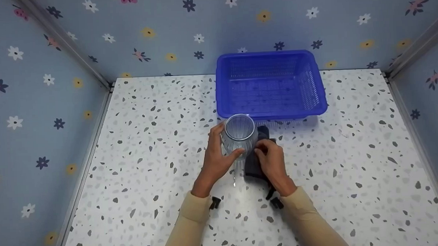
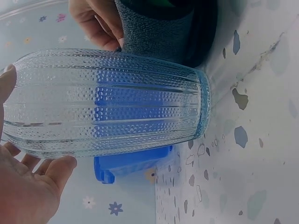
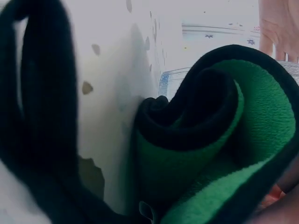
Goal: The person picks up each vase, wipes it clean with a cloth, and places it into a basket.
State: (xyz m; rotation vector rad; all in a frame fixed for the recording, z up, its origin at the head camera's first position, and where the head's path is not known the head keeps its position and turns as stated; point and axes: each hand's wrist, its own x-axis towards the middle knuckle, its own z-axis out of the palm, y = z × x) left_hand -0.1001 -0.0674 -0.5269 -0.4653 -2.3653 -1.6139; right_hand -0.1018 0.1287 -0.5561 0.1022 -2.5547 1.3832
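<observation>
A clear ribbed glass vase [image 2: 140, 109] with a dimpled texture stands upright on the speckled table, its round mouth facing up in the head view. My left hand [image 1: 217, 157] grips it near the top, thumb on the near side and fingers round the left. Just right of the glass is a rolled dark grey cloth [image 1: 254, 167] with a green inner face and black edging, its curl plain in the right wrist view. My right hand [image 1: 273, 159] pinches that cloth at its edge; part of the grip is hidden. A black strap loop [image 3: 51, 107] hangs from the cloth.
A blue plastic basket [image 1: 221, 90] with perforated sides sits behind the hands, against the flowered back wall [image 1: 179, 37]. Small black clip-like pieces show beside both wrists. Side panels [image 1: 30, 144] border the speckled table [image 1: 141, 198].
</observation>
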